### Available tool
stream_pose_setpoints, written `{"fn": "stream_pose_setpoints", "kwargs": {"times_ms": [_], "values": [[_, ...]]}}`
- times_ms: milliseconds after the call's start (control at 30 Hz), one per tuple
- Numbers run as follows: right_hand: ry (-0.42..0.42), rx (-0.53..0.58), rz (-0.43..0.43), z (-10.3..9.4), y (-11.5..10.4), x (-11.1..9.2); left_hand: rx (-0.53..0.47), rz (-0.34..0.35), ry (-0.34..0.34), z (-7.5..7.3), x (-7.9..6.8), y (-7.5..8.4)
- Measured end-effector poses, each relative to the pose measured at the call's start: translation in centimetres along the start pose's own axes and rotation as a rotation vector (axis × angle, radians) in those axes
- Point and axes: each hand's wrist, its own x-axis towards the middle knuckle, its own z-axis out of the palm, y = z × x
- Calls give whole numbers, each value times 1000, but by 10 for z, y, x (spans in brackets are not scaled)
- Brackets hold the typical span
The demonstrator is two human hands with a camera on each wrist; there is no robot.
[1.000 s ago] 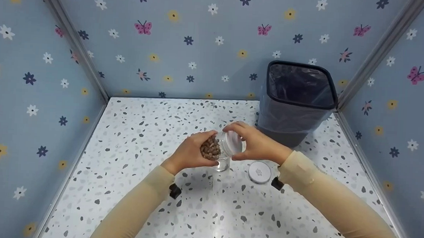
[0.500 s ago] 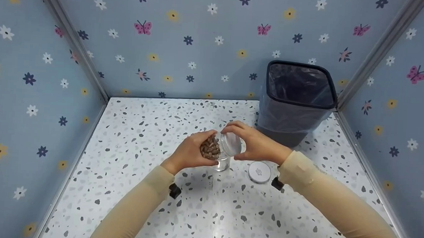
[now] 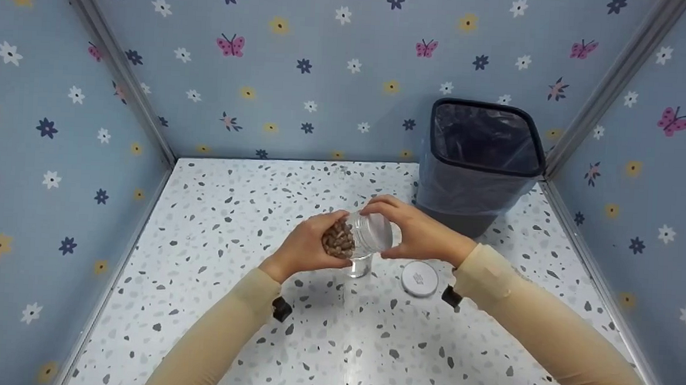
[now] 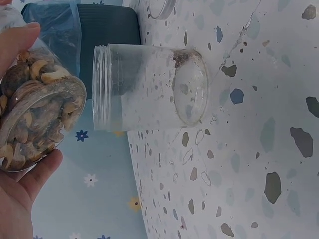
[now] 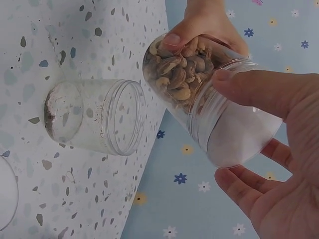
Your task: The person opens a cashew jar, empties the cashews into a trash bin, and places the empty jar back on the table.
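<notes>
- Head view: we see the left hand gripping a nut-filled jar above the middle of the table, well in from its edges; wrapping the base end probably steadies the jar.
- The right hand clasps the pale cap at the mouth, so our 2 hands work from opposite ends; we judge this suits a twist. The jar tilts, its cap toward the table's right edge, likely to meet that hand.
- Just below the nut-filled jar, the uncovered jar stands upright on the table. The white lid lies flat near it, toward the right edge, perhaps for easy reach. The bin fills the far right corner, seemingly out of the way.
- Left wrist view: the 2 jars are apart; brown residue marks the uncovered jar's base.
- Right wrist view: the nuts sit behind a threaded neck. The right thumb and fingers straddle the cap, presumably for leverage; we cannot tell whether every fingertip touches.
</notes>
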Motion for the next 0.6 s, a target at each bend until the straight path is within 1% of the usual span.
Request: {"fn": "stream_pose_setpoints", "kwargs": {"times_ms": [267,433,600], "values": [[3,13,26,-3,4,-3,-9,-18,11,-2,-2,-2],[12,8,27,-4,7,-6,-16,-34,12,-4,-4,-1],[18,0,38,-4,11,-9,-21,-33,18,-4,-5,-2]]}}
